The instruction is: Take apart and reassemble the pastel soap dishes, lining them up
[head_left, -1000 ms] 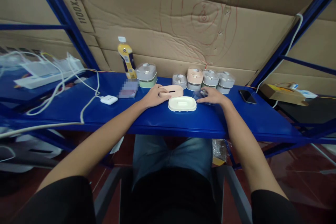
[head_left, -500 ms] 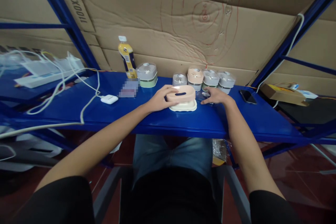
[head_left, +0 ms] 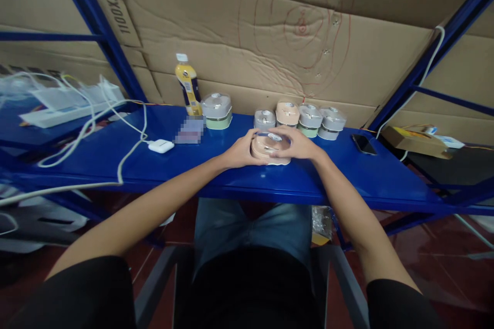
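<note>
- A peach box (head_left: 265, 152) is held at its left side by the left hand (head_left: 241, 150), above a blue table (head_left: 162, 167).
- A clear lid (head_left: 275, 137) is held over the box by the right hand (head_left: 296, 143), fingers curved around it.
- A cream base (head_left: 284, 161) is partly seen underneath.
- Behind, four small boxes (head_left: 287, 113) are lined up.
- To the left, a green box (head_left: 218, 121) is placed beside a yellow bottle (head_left: 189, 87).
- At the right, a dark phone (head_left: 364, 144) is laid flat.
</note>
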Demonstrator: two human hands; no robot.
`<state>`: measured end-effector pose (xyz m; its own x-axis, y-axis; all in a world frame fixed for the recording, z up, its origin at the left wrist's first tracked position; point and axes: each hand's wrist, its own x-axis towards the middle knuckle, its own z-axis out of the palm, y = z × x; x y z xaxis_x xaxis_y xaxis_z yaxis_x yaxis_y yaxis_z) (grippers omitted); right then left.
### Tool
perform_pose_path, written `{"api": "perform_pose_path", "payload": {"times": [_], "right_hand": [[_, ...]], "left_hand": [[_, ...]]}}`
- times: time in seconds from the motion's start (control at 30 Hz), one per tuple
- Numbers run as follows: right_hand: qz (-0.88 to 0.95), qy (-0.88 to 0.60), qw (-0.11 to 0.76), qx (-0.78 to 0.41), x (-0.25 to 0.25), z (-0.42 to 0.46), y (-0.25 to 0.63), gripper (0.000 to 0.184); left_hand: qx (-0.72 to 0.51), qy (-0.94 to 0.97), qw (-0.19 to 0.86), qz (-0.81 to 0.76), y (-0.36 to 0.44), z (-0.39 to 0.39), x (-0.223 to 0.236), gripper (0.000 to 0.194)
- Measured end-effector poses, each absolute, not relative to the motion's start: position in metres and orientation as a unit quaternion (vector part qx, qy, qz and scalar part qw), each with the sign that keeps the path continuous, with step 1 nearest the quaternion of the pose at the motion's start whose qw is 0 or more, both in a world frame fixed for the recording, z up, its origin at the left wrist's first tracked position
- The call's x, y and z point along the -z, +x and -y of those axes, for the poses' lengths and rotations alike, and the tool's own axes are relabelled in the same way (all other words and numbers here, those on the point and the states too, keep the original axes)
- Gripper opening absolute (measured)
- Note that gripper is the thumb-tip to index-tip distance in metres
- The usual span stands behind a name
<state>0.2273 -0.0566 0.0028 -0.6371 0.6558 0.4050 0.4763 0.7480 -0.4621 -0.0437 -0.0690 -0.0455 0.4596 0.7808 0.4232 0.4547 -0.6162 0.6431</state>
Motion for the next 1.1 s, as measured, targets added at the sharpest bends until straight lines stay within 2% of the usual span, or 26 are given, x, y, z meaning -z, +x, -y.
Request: {"api": "perform_pose_path", "payload": {"times": [0.1,0.2,0.47,0.57,0.63,0.73,0.77,0.9,1.0,1.1], "right_hand": [[0.899,-0.304,0.277,-0.152,0.004,0.055,0.221,0.086],[0.899,-0.313,0.263,-0.158,0.008,0.053,0.221,0.087],[0.903,-0.300,0.255,-0.172,0.017,0.051,0.226,0.088],[0.905,-0.298,0.244,-0.179,0.020,0.049,0.230,0.098],[0.898,-0.320,0.240,-0.183,0.020,0.047,0.234,0.111],[0.863,-0.375,0.282,-0.188,0.016,0.042,0.242,0.122],[0.845,-0.394,0.313,-0.182,0.014,0.039,0.246,0.116],[0.731,-0.490,0.469,-0.071,0.002,0.022,0.271,0.073],[0.582,-0.592,0.557,0.035,-0.003,0.008,0.303,0.062],[0.430,-0.672,0.598,0.074,-0.003,-0.005,0.338,0.053]], "left_hand": [[-0.360,0.816,0.245,-0.380,-0.042,0.067,0.050,0.124],[-0.354,0.820,0.243,-0.379,-0.040,0.066,0.051,0.125],[-0.322,0.854,0.213,-0.349,-0.041,0.067,0.045,0.111],[-0.317,0.860,0.183,-0.354,-0.044,0.070,0.045,0.109],[-0.323,0.856,0.160,-0.371,-0.047,0.072,0.044,0.106],[-0.365,0.826,0.126,-0.411,-0.051,0.068,0.037,0.102],[-0.387,0.806,0.113,-0.432,-0.051,0.064,0.033,0.102],[-0.441,0.697,0.081,-0.560,-0.035,0.032,0.007,0.098],[-0.411,0.621,0.072,-0.664,-0.007,0.006,-0.009,0.091],[-0.394,0.585,0.079,-0.704,0.024,-0.011,-0.016,0.087]]}}
